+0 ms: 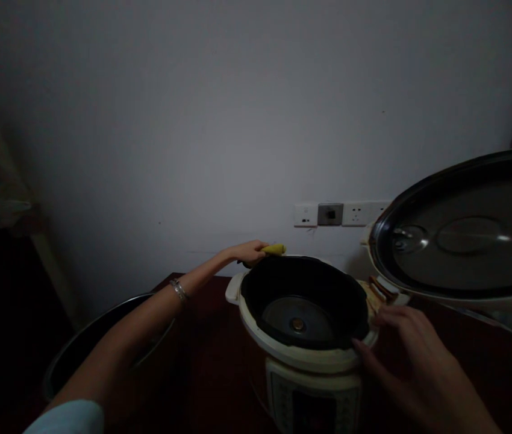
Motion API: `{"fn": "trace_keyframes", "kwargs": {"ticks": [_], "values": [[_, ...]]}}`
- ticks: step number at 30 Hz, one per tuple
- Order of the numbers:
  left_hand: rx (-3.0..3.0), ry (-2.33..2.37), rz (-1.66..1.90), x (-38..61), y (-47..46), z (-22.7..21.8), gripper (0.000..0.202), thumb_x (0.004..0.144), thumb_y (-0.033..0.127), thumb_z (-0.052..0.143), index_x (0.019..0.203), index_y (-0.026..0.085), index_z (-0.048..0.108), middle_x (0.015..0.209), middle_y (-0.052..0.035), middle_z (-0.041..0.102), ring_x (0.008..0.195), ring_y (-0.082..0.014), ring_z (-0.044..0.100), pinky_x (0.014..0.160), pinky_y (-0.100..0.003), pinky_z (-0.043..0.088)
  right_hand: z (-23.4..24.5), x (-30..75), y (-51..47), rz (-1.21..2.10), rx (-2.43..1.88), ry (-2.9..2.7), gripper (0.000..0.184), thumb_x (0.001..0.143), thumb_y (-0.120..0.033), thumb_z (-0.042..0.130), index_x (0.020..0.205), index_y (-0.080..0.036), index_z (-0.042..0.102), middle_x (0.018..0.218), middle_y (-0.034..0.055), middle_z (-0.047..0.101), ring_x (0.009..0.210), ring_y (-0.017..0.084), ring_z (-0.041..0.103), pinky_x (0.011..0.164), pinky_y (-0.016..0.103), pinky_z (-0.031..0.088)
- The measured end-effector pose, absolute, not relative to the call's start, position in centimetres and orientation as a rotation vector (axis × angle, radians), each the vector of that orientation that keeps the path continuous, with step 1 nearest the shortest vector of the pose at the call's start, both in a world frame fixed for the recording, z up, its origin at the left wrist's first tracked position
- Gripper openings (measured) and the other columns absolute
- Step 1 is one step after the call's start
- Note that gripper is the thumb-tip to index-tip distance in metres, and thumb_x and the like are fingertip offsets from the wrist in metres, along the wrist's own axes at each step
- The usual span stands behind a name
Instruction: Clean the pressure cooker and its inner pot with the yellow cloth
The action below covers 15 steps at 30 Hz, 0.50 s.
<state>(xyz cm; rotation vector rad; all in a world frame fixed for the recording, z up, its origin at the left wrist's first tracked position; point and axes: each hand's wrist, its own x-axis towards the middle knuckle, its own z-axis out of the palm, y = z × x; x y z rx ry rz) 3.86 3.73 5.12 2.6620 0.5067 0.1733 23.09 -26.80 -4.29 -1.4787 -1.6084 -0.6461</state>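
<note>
An electric pressure cooker with a pale body and a front panel stands in the centre, its lid swung up to the right. Its dark inside shows a metal heating plate with a round centre piece; no inner pot sits in it. At the far left rim, my left hand is closed on a yellow cloth. My right hand is by the right rim near the hinge, thumb and fingers apart, fingertips at or very close to the rim.
At the lower left, partly behind my left forearm, stands a large dark pot with a metal rim. Wall sockets and a switch are behind the cooker. A dark red tabletop lies underneath. A pale plastic bag hangs at the far left.
</note>
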Motion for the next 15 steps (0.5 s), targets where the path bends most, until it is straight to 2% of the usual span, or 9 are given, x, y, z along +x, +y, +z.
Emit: {"fn": "trace_keyframes", "kwargs": {"ticks": [3, 5, 10, 15], "values": [[2.650, 0.499, 0.178, 2.2, 3.3, 5.1, 0.029, 0.075, 0.023, 0.044, 0.099, 0.014, 0.060, 0.078, -0.0027, 0.060, 0.063, -0.0117, 0.048, 0.058, -0.023, 0.038, -4.1, 22.9, -27.2, -0.567, -1.586, -1.594, 0.038, 0.075, -0.055, 0.060, 0.089, -0.022, 0.050, 0.086, 0.0078, 0.061, 0.073, 0.023, 0.063, 0.056, 0.032, 0.053], [2.668, 0.519, 0.153, 1.0, 2.6, 5.2, 0.028, 0.076, 0.021, 0.043, 0.097, 0.015, 0.059, 0.078, -0.0020, 0.060, 0.064, -0.0113, 0.048, 0.059, -0.022, 0.038, -4.1, 22.8, -27.4, -0.509, -1.656, -1.586, 0.039, 0.074, -0.058, 0.060, 0.087, -0.023, 0.048, 0.081, 0.0055, 0.062, 0.064, 0.021, 0.063, 0.048, 0.030, 0.050], [2.765, 0.576, 0.137, -2.7, -0.3, 5.6, 0.020, 0.075, 0.019, 0.043, 0.086, 0.017, 0.059, 0.072, -0.0009, 0.058, 0.062, -0.0125, 0.047, 0.059, -0.023, 0.037, -4.3, 22.9, -27.2, -0.409, -1.724, -1.604, 0.043, 0.068, -0.057, 0.066, 0.087, -0.024, 0.047, 0.081, 0.0035, 0.063, 0.064, 0.022, 0.065, 0.048, 0.030, 0.050], [2.775, 0.562, 0.201, -6.1, -4.3, 5.6, 0.022, 0.079, 0.020, 0.045, 0.093, 0.019, 0.061, 0.078, -0.0026, 0.061, 0.066, -0.0147, 0.050, 0.065, -0.025, 0.039, -4.7, 23.0, -26.9, -0.398, -1.679, -1.623, 0.043, 0.066, -0.055, 0.068, 0.088, -0.024, 0.048, 0.083, 0.0037, 0.064, 0.068, 0.022, 0.065, 0.051, 0.031, 0.051]]}}
